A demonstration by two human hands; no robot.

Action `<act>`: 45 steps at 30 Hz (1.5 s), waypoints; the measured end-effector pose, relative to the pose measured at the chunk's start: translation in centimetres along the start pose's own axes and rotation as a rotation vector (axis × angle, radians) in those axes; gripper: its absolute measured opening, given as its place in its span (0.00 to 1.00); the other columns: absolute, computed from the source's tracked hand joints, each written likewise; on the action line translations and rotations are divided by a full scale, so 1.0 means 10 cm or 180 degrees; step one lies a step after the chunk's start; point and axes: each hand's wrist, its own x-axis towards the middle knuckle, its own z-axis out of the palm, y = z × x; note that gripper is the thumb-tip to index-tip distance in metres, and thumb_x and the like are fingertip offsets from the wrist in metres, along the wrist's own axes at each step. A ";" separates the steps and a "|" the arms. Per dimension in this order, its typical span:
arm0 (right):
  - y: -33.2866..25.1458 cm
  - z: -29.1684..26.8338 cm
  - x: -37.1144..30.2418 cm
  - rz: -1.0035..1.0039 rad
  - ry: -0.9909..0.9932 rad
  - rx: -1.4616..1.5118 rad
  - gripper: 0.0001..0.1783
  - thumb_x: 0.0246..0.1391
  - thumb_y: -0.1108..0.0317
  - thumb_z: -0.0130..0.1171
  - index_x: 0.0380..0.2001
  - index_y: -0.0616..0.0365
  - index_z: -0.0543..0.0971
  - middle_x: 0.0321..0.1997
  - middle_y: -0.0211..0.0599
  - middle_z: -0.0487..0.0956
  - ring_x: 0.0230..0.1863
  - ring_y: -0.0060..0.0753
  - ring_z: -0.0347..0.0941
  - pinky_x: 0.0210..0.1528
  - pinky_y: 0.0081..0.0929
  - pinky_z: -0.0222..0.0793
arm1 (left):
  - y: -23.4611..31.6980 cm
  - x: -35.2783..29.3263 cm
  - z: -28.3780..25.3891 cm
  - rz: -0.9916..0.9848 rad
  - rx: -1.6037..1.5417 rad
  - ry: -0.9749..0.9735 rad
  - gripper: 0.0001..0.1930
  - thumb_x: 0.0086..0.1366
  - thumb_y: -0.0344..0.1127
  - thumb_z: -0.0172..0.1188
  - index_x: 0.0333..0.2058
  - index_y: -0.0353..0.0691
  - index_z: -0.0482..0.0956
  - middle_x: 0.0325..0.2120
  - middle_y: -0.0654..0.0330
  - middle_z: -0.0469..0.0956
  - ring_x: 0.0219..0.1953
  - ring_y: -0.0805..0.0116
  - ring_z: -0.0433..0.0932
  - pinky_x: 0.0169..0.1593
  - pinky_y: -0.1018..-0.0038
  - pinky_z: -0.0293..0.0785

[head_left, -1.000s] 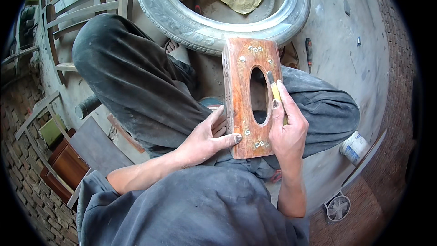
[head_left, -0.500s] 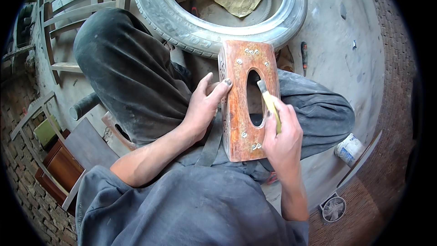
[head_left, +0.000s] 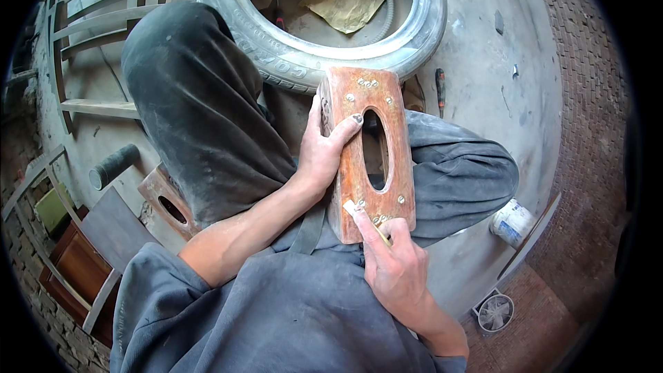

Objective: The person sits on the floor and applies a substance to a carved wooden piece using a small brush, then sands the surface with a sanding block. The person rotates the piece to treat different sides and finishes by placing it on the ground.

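Note:
A reddish-brown wooden tissue box [head_left: 352,159] with an oval slot and small pale inlaid flowers rests upright along my lap, slot side facing me. My left hand [head_left: 323,148] grips its left side, thumb lying on the top face beside the slot and fingers along the carved side. My right hand [head_left: 397,262] is closed around a small yellow-handled brush [head_left: 353,210]. Its pale tip touches the face near the lower left inlaid flower. Most of the handle is hidden by my fingers.
A greyish tyre [head_left: 290,62] lies ahead, with brown paper [head_left: 345,0] inside. Right of it are a screwdriver [head_left: 440,91] and a white tub [head_left: 512,222]. At left sit a second wooden box [head_left: 166,200], a dark cylinder [head_left: 114,166] and wooden frames [head_left: 103,107].
My right hand has moved the brush from the slot's edge down and left to the lower left flower. My left thumb has slid further onto the top face. The whole view has shifted slightly.

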 end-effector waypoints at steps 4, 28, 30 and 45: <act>-0.07 0.02 0.06 -0.0019 0.0131 -0.0285 0.33 0.52 0.77 0.68 0.63 0.43 0.85 0.42 0.32 0.73 0.28 0.32 0.79 0.27 0.35 0.79 | -0.05 0.01 -0.01 0.0085 0.0103 0.0067 0.39 0.72 0.44 0.66 0.74 0.37 0.61 0.57 0.52 0.79 0.56 0.67 0.80 0.61 0.69 0.76; -0.20 0.23 0.01 0.0203 0.0429 -0.0353 0.31 0.53 0.79 0.67 0.61 0.43 0.86 0.45 0.34 0.76 0.28 0.37 0.80 0.26 0.38 0.76 | -0.09 0.05 -0.03 0.0152 -0.0170 -0.0086 0.45 0.68 0.41 0.69 0.77 0.29 0.56 0.65 0.45 0.75 0.63 0.59 0.77 0.69 0.66 0.71; -0.20 0.22 0.00 0.0168 0.0442 -0.0416 0.32 0.52 0.79 0.66 0.61 0.44 0.86 0.44 0.34 0.76 0.29 0.35 0.81 0.27 0.37 0.77 | -0.09 0.04 -0.03 0.0163 -0.0155 -0.0073 0.45 0.68 0.41 0.68 0.76 0.29 0.56 0.64 0.45 0.75 0.63 0.60 0.77 0.68 0.66 0.71; -0.17 0.24 0.00 0.0116 0.0458 -0.0459 0.36 0.50 0.81 0.65 0.64 0.44 0.84 0.45 0.32 0.75 0.30 0.32 0.82 0.27 0.35 0.78 | -0.10 0.05 -0.04 0.0124 -0.0240 -0.0108 0.46 0.68 0.42 0.69 0.76 0.27 0.56 0.64 0.45 0.75 0.62 0.61 0.76 0.68 0.67 0.71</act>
